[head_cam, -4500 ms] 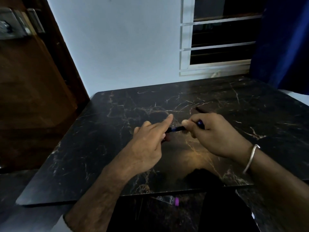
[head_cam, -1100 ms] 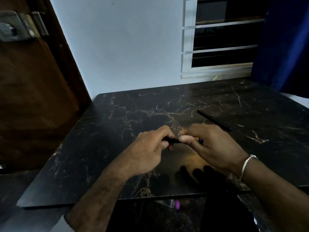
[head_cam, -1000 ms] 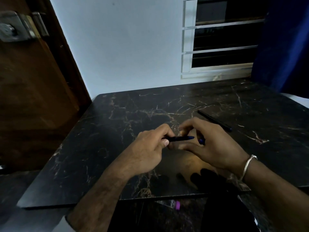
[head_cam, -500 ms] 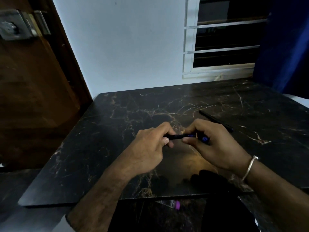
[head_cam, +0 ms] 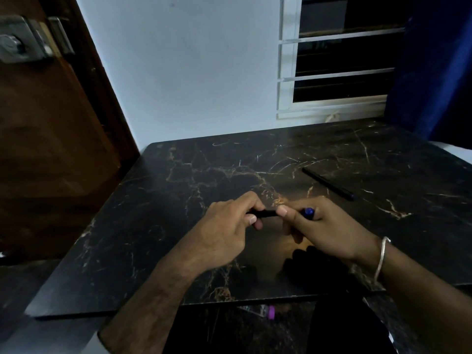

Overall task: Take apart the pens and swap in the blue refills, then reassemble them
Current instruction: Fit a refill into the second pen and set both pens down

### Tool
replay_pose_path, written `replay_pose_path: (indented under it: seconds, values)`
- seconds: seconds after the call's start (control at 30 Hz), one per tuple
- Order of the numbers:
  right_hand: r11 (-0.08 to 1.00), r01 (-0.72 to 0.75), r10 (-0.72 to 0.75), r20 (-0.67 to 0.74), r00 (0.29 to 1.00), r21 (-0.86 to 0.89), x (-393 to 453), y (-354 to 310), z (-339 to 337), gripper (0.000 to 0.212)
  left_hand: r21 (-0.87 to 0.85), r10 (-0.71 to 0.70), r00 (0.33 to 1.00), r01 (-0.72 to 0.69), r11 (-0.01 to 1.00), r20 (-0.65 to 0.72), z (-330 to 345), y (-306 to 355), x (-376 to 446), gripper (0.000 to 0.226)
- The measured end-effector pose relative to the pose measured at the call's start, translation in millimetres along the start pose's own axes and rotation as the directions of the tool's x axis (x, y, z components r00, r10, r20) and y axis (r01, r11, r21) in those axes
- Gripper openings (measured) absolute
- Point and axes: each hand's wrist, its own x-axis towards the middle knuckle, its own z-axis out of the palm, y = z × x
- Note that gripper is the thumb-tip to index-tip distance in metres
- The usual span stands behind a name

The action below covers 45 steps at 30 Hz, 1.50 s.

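Observation:
Both hands hold one dark pen (head_cam: pixel 265 213) level above the black marble table (head_cam: pixel 158 200). My left hand (head_cam: pixel 229 231) grips its left part between thumb and curled fingers. My right hand (head_cam: pixel 324 231) pinches the right part, and a blue end piece (head_cam: pixel 308 212) sticks out above its fingers. The two hands nearly touch, so only a short black stretch of barrel shows between them. A second black pen (head_cam: pixel 328 183) lies at a slant on the table, beyond my right hand.
A brown wooden door (head_cam: pixel 51 139) with a metal lock stands at the left. A white wall and a barred window (head_cam: pixel 339 65) are behind the table, a blue curtain (head_cam: pixel 439 67) at the right. A small purple-capped object (head_cam: pixel 270 311) lies below the table's near edge.
A second ago a thin blue-tipped refill showed between my hands. My right hand has since closed in towards the left, and the refill is now hidden inside the barrel or fingers.

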Motion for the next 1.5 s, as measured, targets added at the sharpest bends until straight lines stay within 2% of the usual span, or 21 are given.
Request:
replay_pose_path:
  seconds: [0.17,0.27,0.37,0.4,0.47,0.53,0.6,0.67,0.7,0.77,0.9,0.97,1.13,1.3,1.5]
  values:
    - [0.993,0.088,-0.099,-0.146,0.984,-0.076,-1.0,-3.0,9.4,0.016,0.017,0.021,0.999,-0.020,1.000,-0.027,2.2,2.8,2.7,0.020]
    - [1.000,0.020,-0.023,-0.245,0.969,-0.015,2.5,-7.9,15.9,0.015,0.072,0.032,0.993,-0.024,0.997,-0.111,4.0,2.7,4.2,0.019]
    - [0.999,-0.039,0.031,-0.254,0.967,-0.028,7.7,-10.5,18.0,0.022,0.205,0.076,0.980,-0.038,0.978,-0.182,8.0,1.1,2.5,0.020]
    - [0.997,-0.072,0.071,-0.240,0.968,0.004,10.2,-11.5,18.5,0.025,0.249,0.095,0.974,-0.042,0.968,-0.204,9.1,1.3,2.4,0.021]
    - [0.965,-0.167,0.208,-0.203,0.957,0.202,14.3,-13.4,18.6,0.032,0.285,0.105,0.967,-0.035,0.958,-0.232,9.6,1.3,2.7,0.021]
    - [0.821,-0.293,0.410,-0.150,0.900,0.491,16.7,-14.2,16.7,0.032,0.239,0.046,0.975,0.008,0.971,-0.217,6.9,-0.5,4.1,0.020]
    - [0.547,-0.367,0.575,-0.019,0.818,0.752,17.7,-12.8,12.3,0.023,0.112,-0.034,0.976,0.060,0.992,-0.213,2.2,-4.5,5.3,0.019]
    - [0.295,-0.351,0.599,0.114,0.792,0.889,17.7,-12.2,7.8,0.010,-0.008,-0.072,0.968,0.073,0.997,-0.238,-0.9,-7.9,4.7,0.021]
    - [0.246,-0.337,0.582,0.139,0.801,0.909,17.1,-11.7,6.9,0.010,-0.037,-0.076,0.966,0.069,0.997,-0.246,-1.3,-8.5,4.3,0.022]
    - [0.268,-0.304,0.548,0.115,0.828,0.914,15.6,-11.1,7.6,0.017,-0.059,-0.072,0.967,0.059,0.997,-0.246,-0.6,-8.4,4.3,0.023]
    - [0.383,-0.158,0.482,-0.051,0.875,0.910,16.2,-15.0,10.5,0.023,-0.043,-0.061,0.963,0.052,0.998,-0.263,1.3,-7.7,5.4,0.023]
    - [0.400,-0.084,0.491,-0.136,0.861,0.913,16.8,-14.3,10.6,0.020,-0.052,-0.067,0.956,0.054,0.997,-0.287,0.1,-8.3,5.3,0.023]
    - [0.574,-0.020,0.459,-0.301,0.836,0.819,15.8,-16.2,13.4,0.016,-0.067,-0.081,0.939,0.062,0.996,-0.334,-3.1,-10.2,6.0,0.022]
    - [0.618,-0.053,0.420,-0.272,0.866,0.784,17.6,-16.0,18.2,0.015,-0.030,-0.065,0.949,0.059,0.998,-0.310,1.0,-6.9,8.3,0.022]
    - [0.581,-0.088,0.389,-0.181,0.903,0.809,17.5,-12.3,33.4,0.011,0.001,-0.015,0.955,0.016,1.000,-0.297,13.8,-6.0,10.1,0.023]
